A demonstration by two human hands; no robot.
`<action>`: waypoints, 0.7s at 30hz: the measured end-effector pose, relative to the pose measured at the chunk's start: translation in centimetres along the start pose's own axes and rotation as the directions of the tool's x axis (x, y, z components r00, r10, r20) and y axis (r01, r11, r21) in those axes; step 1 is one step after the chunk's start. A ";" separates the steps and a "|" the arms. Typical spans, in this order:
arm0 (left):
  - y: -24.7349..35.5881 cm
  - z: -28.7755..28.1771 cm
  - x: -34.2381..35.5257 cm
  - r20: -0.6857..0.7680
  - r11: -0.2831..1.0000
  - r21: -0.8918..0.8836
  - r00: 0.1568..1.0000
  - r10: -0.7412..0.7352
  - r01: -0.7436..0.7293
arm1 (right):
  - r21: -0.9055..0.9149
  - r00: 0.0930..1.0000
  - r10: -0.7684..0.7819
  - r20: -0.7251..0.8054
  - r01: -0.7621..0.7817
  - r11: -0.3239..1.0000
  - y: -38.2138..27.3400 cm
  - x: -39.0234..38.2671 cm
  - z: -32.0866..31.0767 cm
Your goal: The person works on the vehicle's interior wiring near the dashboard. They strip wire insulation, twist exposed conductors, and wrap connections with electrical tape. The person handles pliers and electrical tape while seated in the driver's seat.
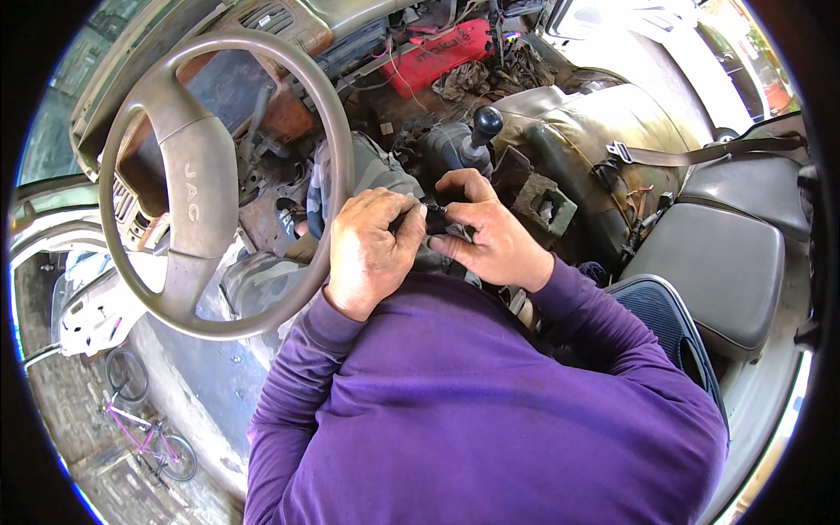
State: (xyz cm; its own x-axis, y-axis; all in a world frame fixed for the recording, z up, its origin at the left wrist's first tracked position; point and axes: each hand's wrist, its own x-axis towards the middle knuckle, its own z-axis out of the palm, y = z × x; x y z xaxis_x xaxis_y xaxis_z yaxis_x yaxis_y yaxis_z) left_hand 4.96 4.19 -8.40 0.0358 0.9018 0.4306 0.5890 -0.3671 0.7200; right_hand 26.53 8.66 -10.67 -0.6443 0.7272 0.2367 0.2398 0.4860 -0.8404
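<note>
My left hand (pixel 374 245) is closed, thumb and forefinger pinched together above my lap. Close beside it, my right hand (pixel 490 234) curls its fingers toward a small dark piece (pixel 435 208) between the two hands. That piece is too small to name, and the hands partly hide it. My fingertips nearly meet around it. Just beyond my right hand stands a gear lever (pixel 486 124) with a round black knob. The steering wheel (pixel 203 188) is to the left of my left hand.
Beyond the lever lies a red case (pixel 437 57) among loose wires and rags. A worn seat cover (pixel 612 122) and a grey cushion (pixel 713 267) are at right, with a seat belt (pixel 709 156) across. Through the open door at left, a pink bicycle (pixel 144 429) stands outside.
</note>
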 end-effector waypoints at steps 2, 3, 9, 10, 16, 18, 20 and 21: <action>0.0 0.0 -0.4 -0.013 1.000 0.010 1.000 0.009 -0.009 | -0.040 0.999 -0.043 0.017 0.044 0.998 -0.5 -0.2 0.4; 0.1 0.2 -0.4 -0.020 1.000 -0.003 1.000 0.008 -0.008 | 0.000 0.998 -0.048 0.044 0.048 0.999 -0.7 -0.3 0.2; 1.3 -0.1 -0.2 0.005 0.989 -0.099 0.993 -0.114 0.114 | 0.143 0.980 -0.040 0.195 0.012 0.990 -1.0 0.3 -2.7; 1.4 -0.3 0.0 0.022 0.978 -0.130 0.987 -0.160 0.162 | 0.173 0.982 -0.009 0.188 -0.024 0.985 -0.8 0.4 -2.5; 1.0 -1.2 0.1 0.156 0.953 -0.188 0.965 -0.209 0.237 | -0.074 0.999 -0.042 0.021 0.043 0.996 -0.5 1.0 -2.1; 0.7 -1.1 0.1 0.153 0.974 -0.157 0.979 -0.137 0.161 | -0.224 0.990 -0.120 0.070 0.132 0.965 -0.9 1.3 -2.8; 0.0 -0.6 0.1 0.114 0.988 -0.140 0.992 -0.050 0.066 | -0.348 0.982 -0.158 0.107 0.186 0.919 -1.2 1.3 -3.4; -0.2 -0.4 0.1 0.074 0.995 -0.099 0.997 -0.014 0.021 | -0.372 0.982 -0.168 0.082 0.187 0.909 -1.2 1.3 -3.4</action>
State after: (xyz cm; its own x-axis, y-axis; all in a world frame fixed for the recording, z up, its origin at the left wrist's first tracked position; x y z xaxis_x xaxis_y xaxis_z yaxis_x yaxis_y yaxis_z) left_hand 4.53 4.29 -8.30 0.0877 0.9213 0.3789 0.5065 -0.3688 0.7794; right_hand 27.86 10.63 -7.68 -0.7326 0.5930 0.3341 0.3681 0.7581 -0.5383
